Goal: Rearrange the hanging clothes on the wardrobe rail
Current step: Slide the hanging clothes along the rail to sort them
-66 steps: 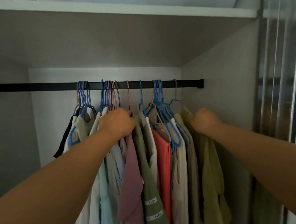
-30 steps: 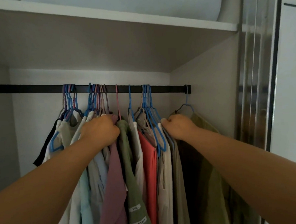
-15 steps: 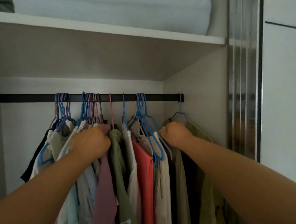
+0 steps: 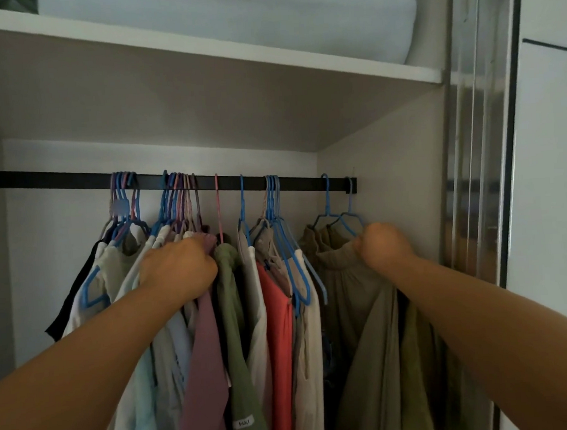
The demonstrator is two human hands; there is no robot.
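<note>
Black metal forms the rail point(image 4: 60, 180), which is fixed across the wardrobe under a white shelf point(image 4: 201, 51) and ends at the right wall. Clothes are hung from it on hangers, mostly blue, packed in bunches along its right half.

The left hand point(image 4: 177, 273) is pushed into the left bunch at shoulder height. Its fingers are curled forward into the cloth, pressed together, beside a mauve top point(image 4: 204, 367); what exactly is gripped cannot be told, since the fingertips are buried among the garments. Just right of that hand a green top point(image 4: 235, 316) with a small white label is hung from a pink hanger point(image 4: 218, 211). Further right a cream garment, a red top point(image 4: 276, 330) and a beige one are crowded under several blue hangers point(image 4: 271, 199).

A gap is seen between that bunch and the last two hangers point(image 4: 338, 212) at the rail's right end. From these, olive-brown garments point(image 4: 353, 309) are hung. The right hand point(image 4: 380, 247) is closed into a fist at the shoulder of the outermost one, fingers curled round the cloth or the hanger arm; which of the two cannot be told.

At the far left of the clothes a black garment point(image 4: 73, 298) is hung, slanting outward. Pale bedding point(image 4: 265, 21) is stored on the shelf above. A glossy door frame point(image 4: 482, 138) is seen to the right.
</note>
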